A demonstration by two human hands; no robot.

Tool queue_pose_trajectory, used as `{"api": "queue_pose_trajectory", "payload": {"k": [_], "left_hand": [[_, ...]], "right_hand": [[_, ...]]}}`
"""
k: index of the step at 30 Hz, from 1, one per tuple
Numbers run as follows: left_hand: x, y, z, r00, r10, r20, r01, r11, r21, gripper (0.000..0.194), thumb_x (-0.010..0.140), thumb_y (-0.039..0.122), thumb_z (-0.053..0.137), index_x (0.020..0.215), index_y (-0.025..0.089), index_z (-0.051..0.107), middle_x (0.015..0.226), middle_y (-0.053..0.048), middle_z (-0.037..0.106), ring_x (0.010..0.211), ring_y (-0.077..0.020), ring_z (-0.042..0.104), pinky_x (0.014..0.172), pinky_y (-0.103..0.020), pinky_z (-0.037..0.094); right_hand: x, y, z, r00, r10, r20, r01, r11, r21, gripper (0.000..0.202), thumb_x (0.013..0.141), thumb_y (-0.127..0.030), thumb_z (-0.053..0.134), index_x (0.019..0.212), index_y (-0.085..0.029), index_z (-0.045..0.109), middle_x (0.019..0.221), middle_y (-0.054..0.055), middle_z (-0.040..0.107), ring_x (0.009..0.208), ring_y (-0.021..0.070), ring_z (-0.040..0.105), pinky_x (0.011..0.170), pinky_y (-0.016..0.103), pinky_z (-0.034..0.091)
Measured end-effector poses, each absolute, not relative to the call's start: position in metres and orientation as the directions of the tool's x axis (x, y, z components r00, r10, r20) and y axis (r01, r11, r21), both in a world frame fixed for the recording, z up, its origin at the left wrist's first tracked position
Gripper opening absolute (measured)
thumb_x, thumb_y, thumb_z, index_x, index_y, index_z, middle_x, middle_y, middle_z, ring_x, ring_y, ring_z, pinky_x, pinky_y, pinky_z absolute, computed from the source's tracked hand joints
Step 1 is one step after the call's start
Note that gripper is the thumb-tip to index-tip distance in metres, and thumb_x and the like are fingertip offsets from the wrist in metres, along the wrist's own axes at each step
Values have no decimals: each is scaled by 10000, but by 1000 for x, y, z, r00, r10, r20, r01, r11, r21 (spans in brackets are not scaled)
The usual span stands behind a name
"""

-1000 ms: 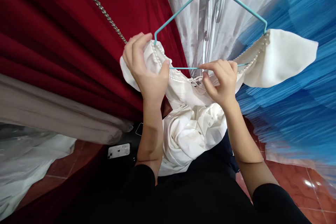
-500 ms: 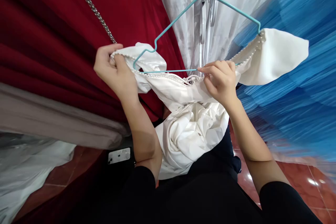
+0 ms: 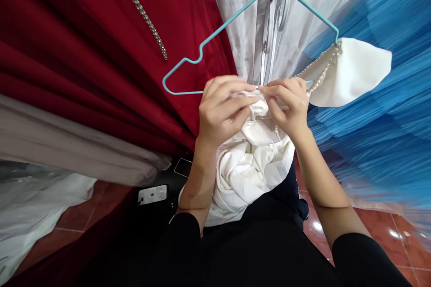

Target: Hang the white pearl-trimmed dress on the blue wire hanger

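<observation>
A white dress with pearl-beaded trim lies bunched over my lap. Its right shoulder piece hangs on the right end of a light-blue wire hanger. The hanger's left end is bare. My left hand is closed at the hanger's lower bar, with the dress's white fabric and pearl strands under its fingers. Right beside it, nearly touching at the fingertips, my right hand pinches the lower bar, some of the dress lying beneath. The fingers partly hide the bar and the fabric there.
Red drapery with a dangling beaded chain fills the left side. Blue tulle spreads on the right; white cloth and metal rails stand behind. Two phones, one white, lie on a black surface at lower left.
My left hand has moved right and inward to the middle of the hanger, beside my right hand. The dress's left shoulder piece has come off the hanger's left end.
</observation>
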State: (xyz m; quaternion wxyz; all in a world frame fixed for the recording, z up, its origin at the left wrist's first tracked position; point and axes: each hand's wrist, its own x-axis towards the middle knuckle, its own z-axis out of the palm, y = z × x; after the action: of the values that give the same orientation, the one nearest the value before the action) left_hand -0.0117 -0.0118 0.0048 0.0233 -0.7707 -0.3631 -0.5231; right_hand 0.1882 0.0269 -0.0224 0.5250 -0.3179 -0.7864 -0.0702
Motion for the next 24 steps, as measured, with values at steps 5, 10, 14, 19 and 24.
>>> {"api": "queue_pose_trajectory", "payload": {"k": [5,10,14,19,24], "left_hand": [[1,3,4,191,674,714,661,-626,414,364,892,65,610,1160,277,737,1164,-13,783,1080,-239,720,1005,-424,494],[9,2,-10,160,672,724,733,-572,369,339,858,65,634,1115,257,742,1011,-9,792,913,-233,703,953,-411,447],[10,2,-11,146,634,759,693,-613,379,348,824,50,676,1098,251,753,979,14,791,890,-220,701,928,-391,433],[9,7,-12,120,642,757,684,-606,405,281,868,62,658,1042,249,776,972,13,799,910,-214,705,902,-382,421],[1,5,-5,122,702,702,699,-563,441,168,926,127,670,956,256,773,945,12,792,880,-212,692,900,-392,426]], "right_hand": [[190,16,-22,-306,495,813,639,740,-210,276,1013,-212,518,1197,-304,703,1112,-16,751,976,175,658,987,423,436],[198,14,-17,-307,492,815,618,754,-222,269,1003,-236,524,1197,-299,698,1167,17,753,1074,210,697,1045,477,490],[228,25,-2,-81,356,931,722,665,-192,314,949,-291,650,1258,-282,707,1329,94,715,1390,316,596,1222,590,386],[268,52,10,-7,197,980,717,684,-133,432,872,-141,690,1286,-252,745,1316,109,743,1319,324,676,1257,559,395],[278,63,25,100,113,989,661,735,-151,448,779,46,587,1017,-248,826,918,25,797,808,205,761,731,337,578]]}}
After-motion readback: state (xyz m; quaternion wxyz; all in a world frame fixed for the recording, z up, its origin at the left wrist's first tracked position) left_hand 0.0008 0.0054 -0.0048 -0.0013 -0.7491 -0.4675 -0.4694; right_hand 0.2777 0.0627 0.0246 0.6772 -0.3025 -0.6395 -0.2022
